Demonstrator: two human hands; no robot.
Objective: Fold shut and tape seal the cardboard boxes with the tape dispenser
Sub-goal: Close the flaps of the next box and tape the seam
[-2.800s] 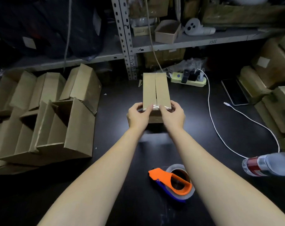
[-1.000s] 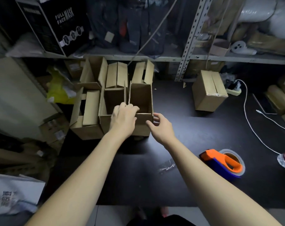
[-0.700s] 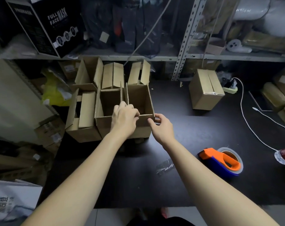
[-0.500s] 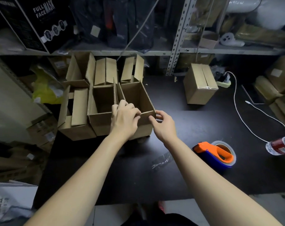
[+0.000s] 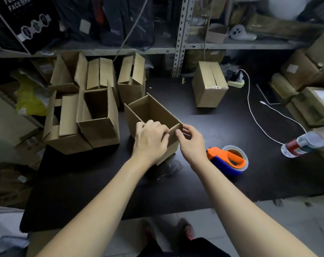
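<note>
Orange and blue, the tape dispenser (image 5: pixel 227 160) lies untouched just right of the open box (image 5: pixel 153 115), nearer the person. Both hands clamp that box's near rim: the left hand (image 5: pixel 150 143) curled over the edge, the right hand (image 5: pixel 191 143) pinching the right corner. It has been pulled clear of the other open boxes (image 5: pixel 96 117), now to its left, so flap folding looks next. Behind it to the right stands the sealed box (image 5: pixel 209 86).

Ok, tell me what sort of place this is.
Most likely a small packing room or stockroom: metal shelving crammed with goods, open cardboard boxes on a black table, and a tape dispenser.
</note>
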